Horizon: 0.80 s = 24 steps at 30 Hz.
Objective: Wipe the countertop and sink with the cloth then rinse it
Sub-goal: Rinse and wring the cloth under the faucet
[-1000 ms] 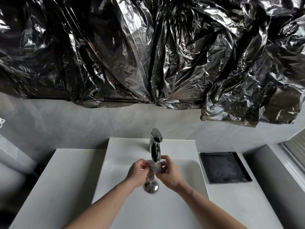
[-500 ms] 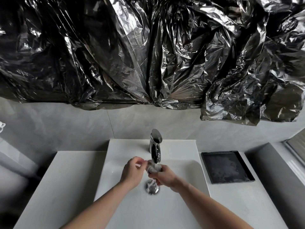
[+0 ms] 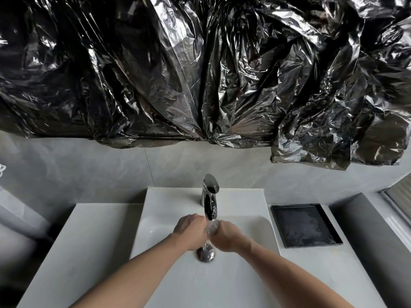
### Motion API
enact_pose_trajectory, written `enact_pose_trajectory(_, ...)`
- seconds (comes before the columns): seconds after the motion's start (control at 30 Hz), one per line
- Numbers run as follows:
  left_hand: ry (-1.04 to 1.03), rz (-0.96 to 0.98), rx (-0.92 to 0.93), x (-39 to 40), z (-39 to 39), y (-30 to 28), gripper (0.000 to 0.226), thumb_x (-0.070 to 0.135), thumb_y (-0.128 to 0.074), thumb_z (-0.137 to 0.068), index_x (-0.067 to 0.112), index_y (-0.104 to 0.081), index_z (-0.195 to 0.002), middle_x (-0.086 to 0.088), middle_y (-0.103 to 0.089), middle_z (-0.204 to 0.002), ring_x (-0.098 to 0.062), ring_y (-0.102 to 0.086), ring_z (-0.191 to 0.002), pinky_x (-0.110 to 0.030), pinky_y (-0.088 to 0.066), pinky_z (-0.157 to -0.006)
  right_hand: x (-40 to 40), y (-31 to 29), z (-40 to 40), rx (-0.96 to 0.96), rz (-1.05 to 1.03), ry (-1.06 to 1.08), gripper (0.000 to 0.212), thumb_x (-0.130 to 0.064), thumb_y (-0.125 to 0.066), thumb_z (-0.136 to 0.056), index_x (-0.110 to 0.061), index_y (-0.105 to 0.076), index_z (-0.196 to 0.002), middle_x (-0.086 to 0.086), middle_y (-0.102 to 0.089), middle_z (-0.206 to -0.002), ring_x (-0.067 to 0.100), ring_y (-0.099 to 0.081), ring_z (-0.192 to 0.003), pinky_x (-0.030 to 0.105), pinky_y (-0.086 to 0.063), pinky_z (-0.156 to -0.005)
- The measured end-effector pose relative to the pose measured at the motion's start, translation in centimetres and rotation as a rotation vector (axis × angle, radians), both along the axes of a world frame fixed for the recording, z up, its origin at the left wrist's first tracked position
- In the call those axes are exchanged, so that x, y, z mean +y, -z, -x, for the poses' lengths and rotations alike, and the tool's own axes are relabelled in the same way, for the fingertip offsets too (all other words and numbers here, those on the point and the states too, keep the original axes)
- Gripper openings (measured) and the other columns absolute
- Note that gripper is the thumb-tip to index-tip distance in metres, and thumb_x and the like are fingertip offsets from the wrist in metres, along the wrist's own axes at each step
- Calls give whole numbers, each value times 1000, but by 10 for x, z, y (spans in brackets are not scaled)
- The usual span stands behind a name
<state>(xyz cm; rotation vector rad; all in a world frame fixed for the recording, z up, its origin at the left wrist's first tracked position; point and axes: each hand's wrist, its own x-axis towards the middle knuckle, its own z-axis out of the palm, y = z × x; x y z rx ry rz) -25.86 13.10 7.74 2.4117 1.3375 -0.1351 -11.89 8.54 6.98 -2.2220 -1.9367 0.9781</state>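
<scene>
Under the spout: our left hand (image 3: 191, 230) and right hand (image 3: 224, 237) meet, knuckles up, just above the drain (image 3: 206, 255).
Grip: both hands curl around the cloth (image 3: 211, 228), a small pale wad squeezed between them; only a sliver shows between the fingers.
Tap: the faucet (image 3: 210, 198) ends right above the grip, and water seems to run onto the wad (too blurred to be sure).
Splash risk: we judge that wringing this close to the spout could throw water past the sink (image 3: 169, 210) onto the counter (image 3: 93, 238) left of the grip, undoing the wipe.
Slip risk: a wet wad may squirt out of the grip and land on the drain below.
Tray: the black tray (image 3: 304, 225) sits well right of the grip, within reach of spray.
</scene>
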Motion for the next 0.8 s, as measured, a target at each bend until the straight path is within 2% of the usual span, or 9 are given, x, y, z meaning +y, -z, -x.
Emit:
enact_pose_trajectory(0.13, -118, 159, -32, 2, -7, 0, 13, 32, -50, -83, 22, -56, -76, -6, -70, -91, -31, -60, -80, -31, -41, -68, -7, 15, 1, -230, -134, -51, 31, -23, -38, -96, -12, -65, -105, 18, -72, -111, 42, -66, -102, 38, -42, -75)
enact_pose_trajectory(0.27, -229, 449, -94, 1, -7, 3, 27, 20, -40, -68, 23, -65, -58, 3, -70, -60, -18, -66, -59, -26, -52, -63, -12, 25, 4, -230, -166, -85, 22, -22, -47, -88, -20, -63, -103, 12, -74, -105, 41, -67, -99, 38, -39, -72)
enact_pose_trajectory(0.37, -287, 533, -255, 3, -4, 14, 28, 21, -37, -69, 20, -64, -74, -5, -75, -81, -25, -71, -66, -25, -48, -49, -12, 29, -1, -120, -155, 28, 13, -23, -48, -88, -22, -48, -101, 12, -71, -105, 41, -61, -88, 37, -35, -69)
enact_pose_trajectory(0.43, -323, 552, -394, 1, 0, 18, 26, 22, -43, -73, 25, -61, -90, -4, -70, -96, -22, -71, -72, -26, -49, -52, -13, 29, -7, 33, -134, 114, 17, -19, -48, -83, -23, -41, -98, 10, -69, -105, 33, -51, -82, 36, -36, -69)
enact_pose_trajectory(0.5, -343, 566, -533, -2, 5, 21, 22, 21, -51, -82, 20, -57, -104, -4, -67, -104, -18, -69, -69, -26, -50, -53, -13, 27, -13, 156, -131, 172, 27, -17, -54, -80, -21, -46, -105, 7, -67, -113, 28, -55, -92, 34, -41, -76)
enact_pose_trajectory(0.57, -370, 570, -644, -6, 8, 22, 10, 22, -56, -92, 19, -58, -102, -4, -71, -106, -18, -68, -64, -25, -49, -49, -13, 27, -19, 207, -146, 172, 43, -18, -64, -78, -18, -54, -120, 0, -63, -114, 21, -57, -108, 25, -42, -85)
enact_pose_trajectory(0.63, -391, 546, -666, -8, 9, 24, 7, 24, -57, -96, 22, -62, -93, -5, -75, -96, -17, -64, -57, -23, -47, -47, -14, 27, -20, 251, -187, 143, 55, -19, -72, -76, -20, -52, -127, -7, -57, -107, 11, -53, -102, 11, -38, -78)
enact_pose_trajectory(0.7, -410, 536, -664, -9, 7, 22, 20, 26, -57, -97, 25, -64, -78, -9, -75, -84, -15, -58, -50, -24, -45, -49, -16, 22, -16, 306, -206, 148, 45, -24, -73, -78, -24, -54, -118, -13, -61, -94, 2, -55, -82, 6, -38, -68)
enact_pose_trajectory(0.8, -478, 398, -596, -9, 8, 20, 35, 41, -55, -94, 24, -61, -64, 2, -71, -66, -12, -61, -55, -32, -50, -61, -16, 10, -5, 400, -166, 151, 9, -21, -66, -80, -26, -60, -78, -22, -64, -66, -5, -58, -60, 12, -42, -62)
